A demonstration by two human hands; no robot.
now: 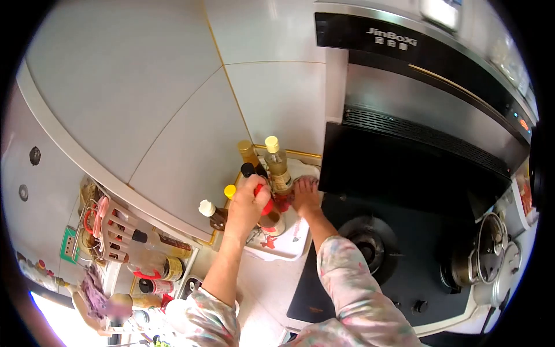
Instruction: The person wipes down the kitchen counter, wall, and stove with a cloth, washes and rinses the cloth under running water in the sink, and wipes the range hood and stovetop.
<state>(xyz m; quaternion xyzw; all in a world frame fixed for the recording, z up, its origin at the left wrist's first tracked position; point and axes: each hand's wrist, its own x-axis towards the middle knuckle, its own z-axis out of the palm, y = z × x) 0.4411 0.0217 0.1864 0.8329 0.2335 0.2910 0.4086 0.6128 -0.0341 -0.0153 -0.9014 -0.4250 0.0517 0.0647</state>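
Observation:
My left hand (248,207) is closed around the red top of a dark sauce bottle (272,224), which leans over a white tray (295,250) with a red print. Farther back on the tray, my right hand (306,198) presses down with its fingers on what looks like a greyish cloth (304,181), mostly hidden under them. Between and behind the hands stands a clear bottle with a yellow cap (278,168). Near it are a bottle with a gold cap (245,149) and one with a black cap (247,169). Left of my left hand are a yellow-capped bottle (230,191) and a white-capped brown bottle (215,215).
A black gas stove (404,254) lies right of the tray, with a burner (370,246) beside my right forearm. A lidded steel pot (484,263) stands at its far right. The range hood (428,63) hangs above. At left, a rack holds jars (172,269) and utensils.

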